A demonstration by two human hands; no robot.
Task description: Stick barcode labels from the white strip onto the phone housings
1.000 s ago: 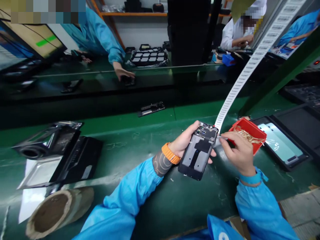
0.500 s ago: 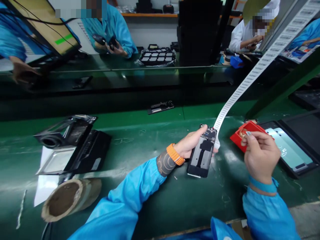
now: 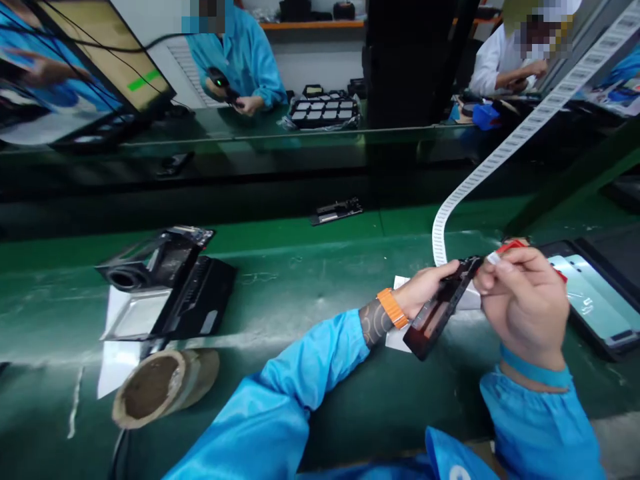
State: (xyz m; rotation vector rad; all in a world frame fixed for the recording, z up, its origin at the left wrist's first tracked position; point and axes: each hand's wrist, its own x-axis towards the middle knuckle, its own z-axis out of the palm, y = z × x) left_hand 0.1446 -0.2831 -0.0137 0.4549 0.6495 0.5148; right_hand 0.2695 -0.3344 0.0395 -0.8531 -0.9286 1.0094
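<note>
My left hand is closed around an opened smartphone, its thumb along the upper edge. The phone is tilted steeply, so its inner side shows only at a slant. My right hand is beside the phone's top end, thumb and finger pinching a small white label. I cannot tell whether the label touches the phone. A long strip of barcode labels runs down behind my left hand. White paper shows behind the phone. A red box is mostly hidden by my right hand.
Light-teal phone panels lie in a black tray at right. A phone frame rests further back. On the left are a black stand and a cardboard tube. Across the bench, a co-worker holds a scanner near a tray of parts.
My left hand has moved right with the phone, now tilted onto its side and close to my right hand. The label strip bends more sharply. The camera view has shifted slightly left.
</note>
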